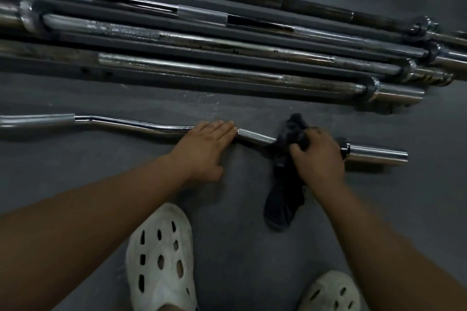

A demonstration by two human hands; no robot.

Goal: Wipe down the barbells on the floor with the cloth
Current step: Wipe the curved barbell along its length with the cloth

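A chrome curl bar (126, 125) with a bent shaft lies across the grey floor in front of me. My left hand (206, 145) rests flat on its middle, fingers straight over the shaft. Right of it, my right hand (317, 156) grips a dark cloth (284, 184) bunched around the shaft near the right collar. The cloth's loose end hangs down onto the floor. Beyond my right hand the bar's right sleeve (376, 155) sticks out. Several long straight barbells (227, 73) lie side by side farther away.
My feet in white perforated clogs stand near the bottom edge, left clog (161, 257) and right clog (331, 293). The row of barbells runs diagonally from upper left to right, their sleeve ends (396, 94) stacked at the right. Grey floor (240, 247) lies around the curl bar.
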